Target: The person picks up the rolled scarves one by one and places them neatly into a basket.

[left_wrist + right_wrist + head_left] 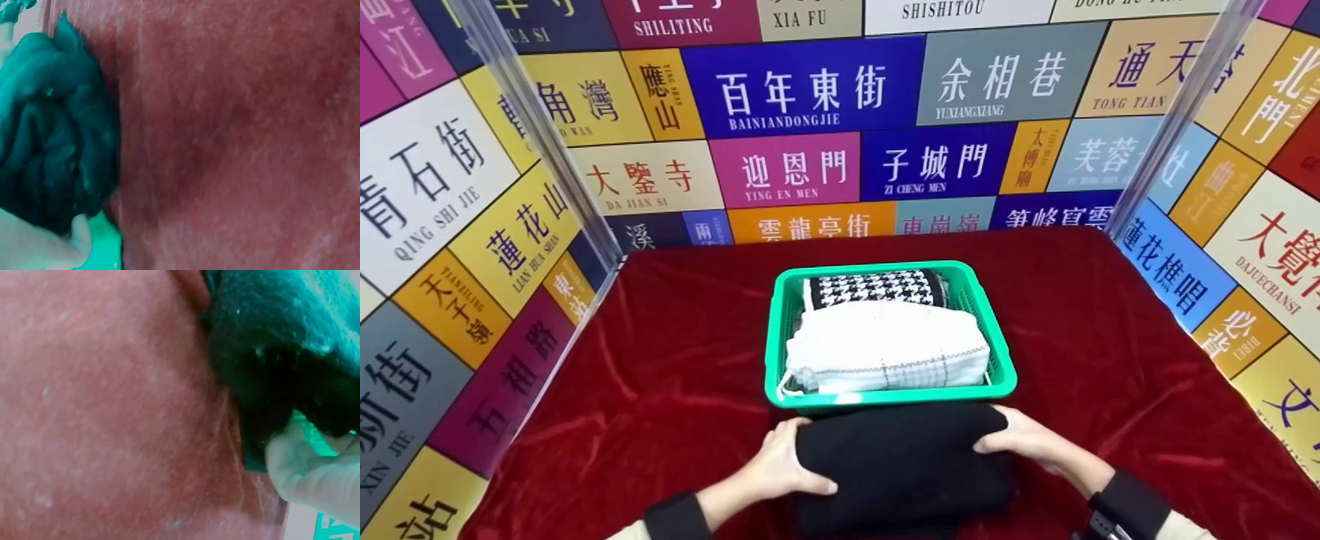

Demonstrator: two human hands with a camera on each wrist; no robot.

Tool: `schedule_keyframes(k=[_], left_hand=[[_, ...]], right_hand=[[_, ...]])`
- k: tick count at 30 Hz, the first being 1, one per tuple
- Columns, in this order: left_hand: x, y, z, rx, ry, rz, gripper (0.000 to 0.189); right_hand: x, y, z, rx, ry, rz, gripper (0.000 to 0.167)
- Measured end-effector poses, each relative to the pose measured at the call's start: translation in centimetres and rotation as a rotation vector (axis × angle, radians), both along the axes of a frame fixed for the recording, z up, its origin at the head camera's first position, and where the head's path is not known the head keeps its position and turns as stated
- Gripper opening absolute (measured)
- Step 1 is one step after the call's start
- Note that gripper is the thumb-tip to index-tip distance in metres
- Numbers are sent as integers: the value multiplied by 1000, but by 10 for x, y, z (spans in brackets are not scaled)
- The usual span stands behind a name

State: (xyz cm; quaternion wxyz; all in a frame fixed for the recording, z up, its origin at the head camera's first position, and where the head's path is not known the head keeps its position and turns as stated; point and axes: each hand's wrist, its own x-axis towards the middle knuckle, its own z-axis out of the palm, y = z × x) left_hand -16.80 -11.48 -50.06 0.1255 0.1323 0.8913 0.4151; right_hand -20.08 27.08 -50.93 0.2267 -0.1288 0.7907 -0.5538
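Observation:
A thick folded black cloth (900,465) is held between both hands just in front of the green plastic basket (1003,375). My left hand (780,463) grips its left side, thumb on the near face and the other fingers largely hidden behind. On the opposite side, my right hand (1024,436) pinches the upper right edge. The left wrist view shows the layered end of the black cloth (56,135) above the hand (45,244). In the right wrist view, fingers (287,461) press against the cloth's (253,354) underside.
Inside the basket lie a folded white cloth (885,341) with a stitched edge and, behind it, a black-and-white houndstooth cloth (877,289). Dark red velvet (675,375) covers the table. Panels with printed place names (802,86) enclose it at the back and sides.

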Motion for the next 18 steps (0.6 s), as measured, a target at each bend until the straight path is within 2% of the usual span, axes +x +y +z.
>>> schedule_keyframes(k=[3, 5, 7, 9, 11, 15, 18], left_hand=[[1, -10, 0, 32, -72, -68, 104], [3, -16, -3, 65, -115, -128, 110], [4, -21, -10, 84, -124, -191, 117], [6, -23, -17, 92, -94, -233, 120], [5, -23, -24, 113, -30, -258, 121], [2, -19, -33, 269, 100, -268, 106], [1, -16, -34, 370, 171, -267, 94]], right_hand=[[2, 3, -3, 29, 43, 14, 56], [4, 4, -5, 39, 64, 30, 59], [6, 5, -7, 34, 73, 53, 61], [9, 5, -11, 6, 67, 83, 62], [11, 4, -14, -37, 38, 107, 66], [14, 1, -18, -103, 25, 104, 74], [16, 1, -17, -122, 73, 61, 72]])
